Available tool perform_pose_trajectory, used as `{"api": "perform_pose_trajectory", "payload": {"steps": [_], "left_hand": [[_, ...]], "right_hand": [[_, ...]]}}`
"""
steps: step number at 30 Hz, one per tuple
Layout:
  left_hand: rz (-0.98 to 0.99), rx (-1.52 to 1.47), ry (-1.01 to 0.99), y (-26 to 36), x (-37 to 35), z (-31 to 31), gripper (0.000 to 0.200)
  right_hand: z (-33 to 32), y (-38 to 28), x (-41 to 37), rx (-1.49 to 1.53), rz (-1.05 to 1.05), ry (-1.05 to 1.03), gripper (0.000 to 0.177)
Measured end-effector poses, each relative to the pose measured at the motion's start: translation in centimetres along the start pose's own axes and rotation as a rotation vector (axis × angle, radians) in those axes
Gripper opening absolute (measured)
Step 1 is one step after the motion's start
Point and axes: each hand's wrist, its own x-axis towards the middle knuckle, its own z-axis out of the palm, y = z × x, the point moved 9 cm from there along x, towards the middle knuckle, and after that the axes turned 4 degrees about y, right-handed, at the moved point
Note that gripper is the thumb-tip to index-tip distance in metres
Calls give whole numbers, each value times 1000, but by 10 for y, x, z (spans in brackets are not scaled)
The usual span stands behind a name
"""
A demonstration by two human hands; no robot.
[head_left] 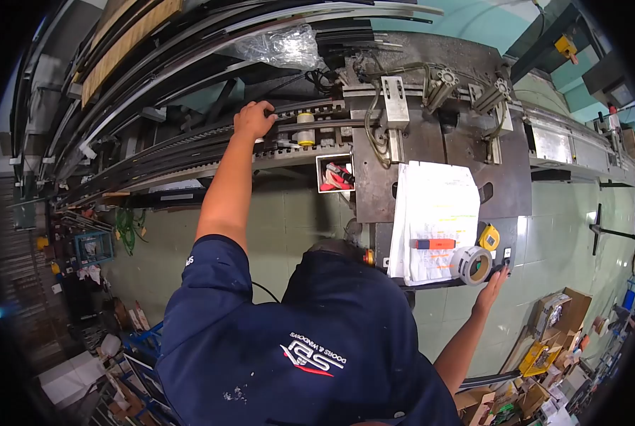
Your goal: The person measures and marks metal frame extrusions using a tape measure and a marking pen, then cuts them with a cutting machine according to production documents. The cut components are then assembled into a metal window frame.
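My left hand [253,119] reaches out to the long toothed rail [211,167], its fingers curled around the end of a dark profile [190,148]. A yellow-rimmed roller [305,129] is just right of it. My right hand [493,286] rests with fingers stretched at the edge of a small dark control panel [508,254]. Next to it lie a roll of tape [471,265] and a yellow tape measure [489,237]. Papers [442,199] with an orange-red marker [435,243] lie further left, below the machine's metal plate [381,195].
A box [337,173] with red-handled tools hangs beside the plate. Clamps [394,103] stand on the machine. Long profiles [129,60] fill the rack at upper left. Cardboard boxes [570,312] and a yellow crate [539,358] are on the floor at lower right.
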Motion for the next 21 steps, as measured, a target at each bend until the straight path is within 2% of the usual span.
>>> {"api": "perform_pose_trajectory", "payload": {"steps": [1, 5, 9, 10, 13, 18, 21], "left_hand": [[5, 7, -23, 1, 1, 0, 32], [149, -65, 184, 6, -12, -9, 31], [303, -126, 386, 18, -60, -14, 36], [295, -141, 270, 17, -64, -2, 34], [341, -194, 349, 3, -70, 18, 31], [327, -214, 590, 15, -83, -2, 48], [263, -182, 615, 24, -81, -10, 54]], "right_hand": [[0, 1, -3, 10, 2, 11, 64], [8, 0, -14, 22, 41, 34, 64], [11, -8, -14, 12, 79, 31, 64], [10, -7, -15, -1, 88, 24, 65], [11, -12, -16, 18, 95, 23, 65], [12, -7, -13, -8, 134, 18, 64], [12, -5, -13, -9, 163, 26, 64]]}}
